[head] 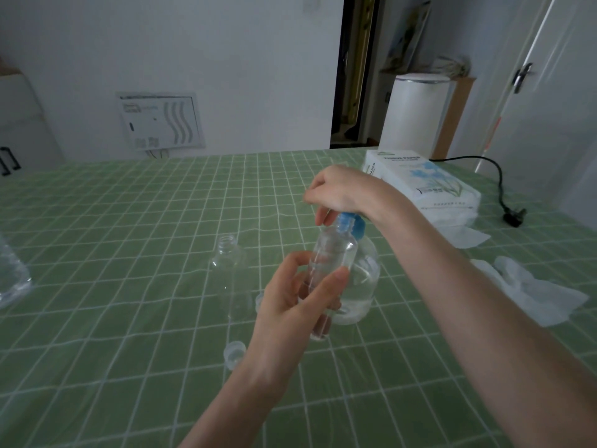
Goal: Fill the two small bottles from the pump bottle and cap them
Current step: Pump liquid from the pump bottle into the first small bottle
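The left hand (290, 302) has its grip closed round the lower half of one small bottle (334, 253), thumb on the right side and fingers wrapped behind. It holds the bottle off the table (129, 221), a little tilted, with its open neck right up at the spout of the blue pump head (353, 224). The right hand (339, 192) bends down over that pump head, its grip curled on top of it. The pump bottle (365, 286) stands just behind the held one, partly filled with clear liquid.

To do this step well, the spout should sit inside the narrow neck before each press. The presses should be short and straight down so the round pump bottle does not rock. The small bottle is best held nearer upright as it fills. Whether any liquid is in it yet I cannot tell.

Both small bottles are clear, smooth plastic, with round shoulders and threaded necks. The second small bottle (231, 270) stands open and looks empty, to the left. A clear cap (235, 350) lies nearer, just left of the left wrist. The table has a green cloth with a white grid. A soft tissue pack (429, 185) lies far right, and loose tissues (533, 292) lie crumpled at the right.
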`<action>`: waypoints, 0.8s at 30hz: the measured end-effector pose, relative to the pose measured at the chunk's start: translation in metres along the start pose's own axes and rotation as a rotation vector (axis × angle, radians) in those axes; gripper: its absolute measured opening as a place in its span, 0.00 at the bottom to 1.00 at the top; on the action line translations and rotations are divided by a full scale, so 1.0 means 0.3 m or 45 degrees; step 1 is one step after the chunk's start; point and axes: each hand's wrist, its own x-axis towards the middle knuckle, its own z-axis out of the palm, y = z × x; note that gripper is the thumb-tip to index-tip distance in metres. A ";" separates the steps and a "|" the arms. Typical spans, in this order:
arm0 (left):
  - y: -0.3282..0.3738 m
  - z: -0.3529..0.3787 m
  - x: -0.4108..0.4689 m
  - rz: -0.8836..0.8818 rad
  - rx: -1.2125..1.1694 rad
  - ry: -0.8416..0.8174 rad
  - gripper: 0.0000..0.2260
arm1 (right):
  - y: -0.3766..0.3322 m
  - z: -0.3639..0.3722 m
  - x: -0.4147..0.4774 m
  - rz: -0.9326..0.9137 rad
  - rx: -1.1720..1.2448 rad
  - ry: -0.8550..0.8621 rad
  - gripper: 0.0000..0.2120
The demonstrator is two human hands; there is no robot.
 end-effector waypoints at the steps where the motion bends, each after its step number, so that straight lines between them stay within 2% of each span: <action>1: 0.001 0.001 0.001 0.000 0.005 -0.005 0.11 | 0.000 -0.001 -0.001 -0.005 0.005 0.004 0.17; 24: -0.007 -0.002 0.005 0.020 0.009 -0.003 0.10 | -0.001 -0.005 0.008 0.001 0.009 0.001 0.16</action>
